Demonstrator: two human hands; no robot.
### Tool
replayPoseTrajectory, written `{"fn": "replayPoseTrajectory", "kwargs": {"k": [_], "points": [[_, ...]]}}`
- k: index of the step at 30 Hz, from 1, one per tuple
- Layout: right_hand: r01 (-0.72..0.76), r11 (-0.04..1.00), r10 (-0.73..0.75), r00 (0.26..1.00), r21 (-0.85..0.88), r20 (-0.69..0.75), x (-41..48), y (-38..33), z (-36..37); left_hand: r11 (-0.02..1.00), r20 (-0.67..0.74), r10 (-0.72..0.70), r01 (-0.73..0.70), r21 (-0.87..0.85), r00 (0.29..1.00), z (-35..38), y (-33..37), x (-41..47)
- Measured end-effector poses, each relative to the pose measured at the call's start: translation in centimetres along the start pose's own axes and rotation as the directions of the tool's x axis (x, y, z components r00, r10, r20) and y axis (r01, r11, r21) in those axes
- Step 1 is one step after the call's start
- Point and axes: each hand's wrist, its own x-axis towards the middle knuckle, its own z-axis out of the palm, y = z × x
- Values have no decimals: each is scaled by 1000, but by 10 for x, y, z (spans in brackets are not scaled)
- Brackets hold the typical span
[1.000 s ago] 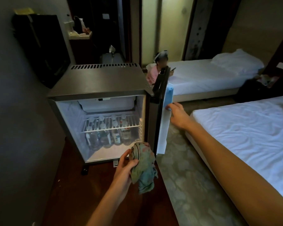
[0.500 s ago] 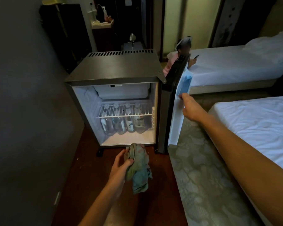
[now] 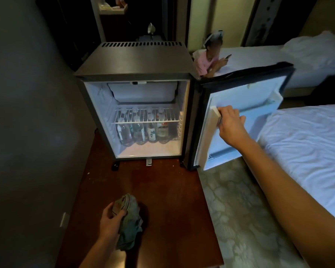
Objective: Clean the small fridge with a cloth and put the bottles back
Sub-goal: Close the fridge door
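Note:
The small grey fridge (image 3: 137,62) stands on a dark wooden floor with its door (image 3: 240,105) swung wide to the right. Several clear bottles (image 3: 143,130) stand on the fridge floor under a white wire shelf (image 3: 145,117). My right hand (image 3: 230,124) grips the white rail of the door's inner shelf. Low in the view, well in front of the fridge, my left hand (image 3: 110,219) holds a crumpled greenish cloth (image 3: 130,223).
A grey wall (image 3: 27,132) runs along the left. A white bed (image 3: 313,151) lies close on the right, over patterned carpet (image 3: 240,209). Behind the fridge a person (image 3: 209,59) leans on a second bed (image 3: 259,60).
The fridge door has swung much further open, with my right hand now gripping its inner shelf rail. My left hand with the cloth has dropped lower, away from the fridge.

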Motion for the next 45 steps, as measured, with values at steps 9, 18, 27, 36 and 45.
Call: {"fn": "replayPoseTrajectory", "kwargs": {"k": [9, 18, 27, 36, 45], "points": [[-5, 966, 2, 1000, -257, -12, -54, -64, -3, 996, 37, 85, -86, 34, 996, -18, -14, 24], [-229, 745, 105, 968, -626, -228, -134, -136, -75, 997, -10, 72, -72, 8, 997, -14, -20, 31], [-73, 874, 275, 889, -481, 366, -147, -248, -131, 846, 377, 516, -525, -87, 769, 10, 71, -69], [219, 949, -281, 913, 225, 295, -136, -263, -140, 558, 204, 829, -744, -368, 521, -39, 138, -126], [430, 903, -430, 903, 14, 11, -101, -246, -57, 82, 9, 996, -981, 174, 85, -78, 173, -88]]}}
